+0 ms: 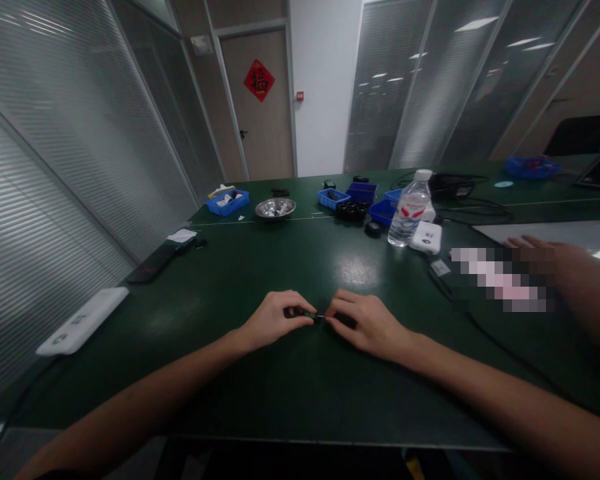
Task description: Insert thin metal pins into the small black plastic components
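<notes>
Both my hands rest on the dark green table, close together near its middle. My left hand is closed in a pinch on a small dark part with a greenish tip. My right hand is also closed, its fingertips pinching a thin piece that meets the small dark part between the two hands. What the right hand holds is too small to name. The fingers hide most of both items.
Farther back stand a water bottle, a white box, several blue bins, a metal bowl and black parts. A white flat device and a dark phone lie left. Another person's hand rests at right.
</notes>
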The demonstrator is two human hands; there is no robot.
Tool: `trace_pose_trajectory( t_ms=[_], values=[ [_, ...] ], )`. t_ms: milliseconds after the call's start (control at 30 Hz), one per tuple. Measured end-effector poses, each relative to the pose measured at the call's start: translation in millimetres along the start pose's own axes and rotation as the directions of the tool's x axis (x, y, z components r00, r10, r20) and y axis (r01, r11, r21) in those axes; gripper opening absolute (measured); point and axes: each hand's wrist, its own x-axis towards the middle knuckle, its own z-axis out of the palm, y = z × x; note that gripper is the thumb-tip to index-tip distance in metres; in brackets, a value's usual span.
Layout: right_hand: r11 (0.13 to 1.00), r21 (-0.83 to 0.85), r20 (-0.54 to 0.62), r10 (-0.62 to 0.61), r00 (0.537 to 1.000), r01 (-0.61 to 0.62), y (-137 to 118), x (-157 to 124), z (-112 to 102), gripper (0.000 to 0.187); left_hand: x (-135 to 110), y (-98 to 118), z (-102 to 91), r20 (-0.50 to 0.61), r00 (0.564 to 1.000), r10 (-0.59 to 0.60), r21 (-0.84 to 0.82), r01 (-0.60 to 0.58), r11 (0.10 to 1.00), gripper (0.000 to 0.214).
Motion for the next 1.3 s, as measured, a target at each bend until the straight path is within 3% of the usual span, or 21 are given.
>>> trace_pose_trajectory(
  t_ms=[1300],
  values=[
    [0.999,-0.03,-0.02,-0.018,1.0,0.018,0.2,0.0,6.8,0.014,0.7,-2.2,0.4,-0.014,0.999,0.036,-0.062,-0.037,0.997,0.018]
  ],
)
